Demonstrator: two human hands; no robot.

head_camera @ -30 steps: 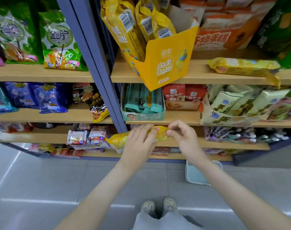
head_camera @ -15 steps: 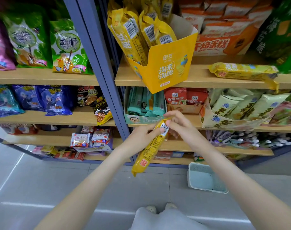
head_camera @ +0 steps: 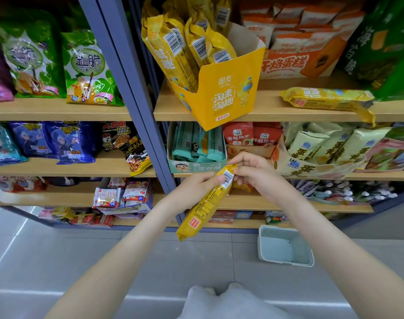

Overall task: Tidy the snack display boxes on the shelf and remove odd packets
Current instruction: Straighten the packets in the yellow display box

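— Down in front of the shelving, what have the hands got?
— One long yellow snack packet (head_camera: 205,203), held tilted. Its top end is up by the teal display box (head_camera: 196,166) and its lower end hangs toward the floor (head_camera: 58,261).
— Who holds which part?
— The left hand (head_camera: 196,187) is curled round the upper part, thumb laid across the barcode. The right hand (head_camera: 256,173) pinches the crimped top end between thumb and fingers (head_camera: 242,157), which are bent in over it.
— And the box of the same yellow?
— The yellow display box (head_camera: 228,97) stands on the upper shelf (head_camera: 265,112), turned so one corner juts over the shelf edge. Yellow packets stand in it, leaning left, barcodes showing.
— Anything loose up there?
— A second yellow packet (head_camera: 327,100) lies flat on that shelf, to the right of the box and apart from it, with one end drooping over the edge. Behind it sits an orange cake box (head_camera: 295,65).
— One shelf down?
— The teal box holds teal sticks upright. Beside it are red pouches (head_camera: 240,134), then a cream display box (head_camera: 311,170) of pale packets with its front sagging.
— On the floor?
— A pale blue basket (head_camera: 277,229) sits near the foot of the shelving, to the right of the arms.
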